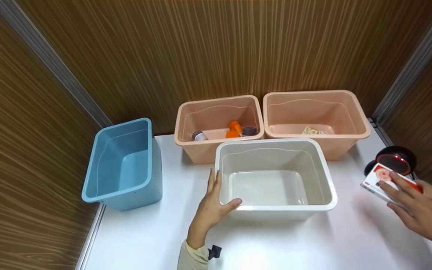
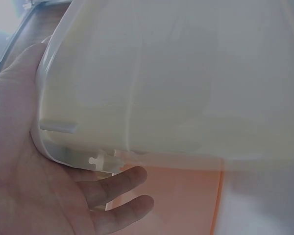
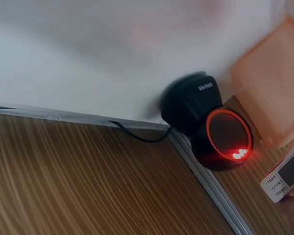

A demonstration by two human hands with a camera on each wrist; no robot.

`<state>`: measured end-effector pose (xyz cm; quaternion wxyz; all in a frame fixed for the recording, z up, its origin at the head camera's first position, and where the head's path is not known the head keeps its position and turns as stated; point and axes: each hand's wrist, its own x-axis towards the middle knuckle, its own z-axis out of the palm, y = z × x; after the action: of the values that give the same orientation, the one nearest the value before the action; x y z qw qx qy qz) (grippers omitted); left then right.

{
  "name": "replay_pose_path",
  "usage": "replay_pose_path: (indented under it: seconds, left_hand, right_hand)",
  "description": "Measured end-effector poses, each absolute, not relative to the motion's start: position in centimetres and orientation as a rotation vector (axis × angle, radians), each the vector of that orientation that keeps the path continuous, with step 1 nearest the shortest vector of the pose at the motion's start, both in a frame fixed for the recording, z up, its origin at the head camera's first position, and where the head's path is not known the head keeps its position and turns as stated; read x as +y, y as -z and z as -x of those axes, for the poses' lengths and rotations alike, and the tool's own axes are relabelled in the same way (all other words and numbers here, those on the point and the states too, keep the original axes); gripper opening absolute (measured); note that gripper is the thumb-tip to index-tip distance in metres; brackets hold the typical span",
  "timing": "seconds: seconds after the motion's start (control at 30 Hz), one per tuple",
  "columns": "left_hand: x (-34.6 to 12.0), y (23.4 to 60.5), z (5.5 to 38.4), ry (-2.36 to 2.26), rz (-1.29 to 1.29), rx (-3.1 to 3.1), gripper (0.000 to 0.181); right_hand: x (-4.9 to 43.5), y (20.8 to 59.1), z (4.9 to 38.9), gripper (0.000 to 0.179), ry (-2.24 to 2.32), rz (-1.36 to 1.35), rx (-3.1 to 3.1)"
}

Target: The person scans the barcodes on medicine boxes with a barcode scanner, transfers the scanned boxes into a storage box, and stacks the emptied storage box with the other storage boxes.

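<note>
A white bin (image 1: pixel 276 214) stands at the middle of the table. My left hand (image 1: pixel 212 208) rests against its near left corner, thumb by the front rim and the other fingers spread along the left side; in the left wrist view two fingertips reach out below the wall, fairly straight. A small red-and-white box (image 1: pixel 380 180) is gripped by my right hand (image 1: pixel 422 210) between thumb and fingers. That box is just in front of a black scanner (image 1: pixel 395 160) with a glowing red ring. Printed text shows on the box's end (image 3: pixel 274 187) in the right wrist view.
Behind the white bin stand two pink bins: the left one (image 1: pixel 201 152) holds several bottles (image 1: pixel 234 129), the right one (image 1: pixel 345 144) a small patterned packet (image 1: pixel 311 130). A blue bin (image 1: pixel 154 183) stands at left. Wood-grain panels (image 1: pixel 219 48) enclose the table.
</note>
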<state>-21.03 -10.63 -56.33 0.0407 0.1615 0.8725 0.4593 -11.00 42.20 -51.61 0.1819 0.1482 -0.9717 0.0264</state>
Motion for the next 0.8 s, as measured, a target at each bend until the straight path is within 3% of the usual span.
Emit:
replay_pose_path:
  seconds: [0.2,0.4,0.6,0.8]
  left_hand:
    - [-10.6,56.4,21.1,-1.422,-0.492,2.664,0.107]
    - [-10.6,56.4,21.1,-1.437,-0.492,2.654,0.108]
    - [-10.5,56.3,21.1,-1.464,-0.493,2.633,0.106]
    - [-10.6,56.3,21.1,-1.467,-0.492,2.636,0.105]
  right_hand:
    - [41.9,51.0,11.1,0.061,-0.064,-0.337,-2.757]
    - [42.2,54.5,11.1,0.058,-0.11,-0.44,-2.753]
    - [42.4,57.8,10.7,0.072,-0.119,-0.44,-2.849]
    - [42.5,58.1,11.0,0.078,-0.124,-0.428,-2.853]
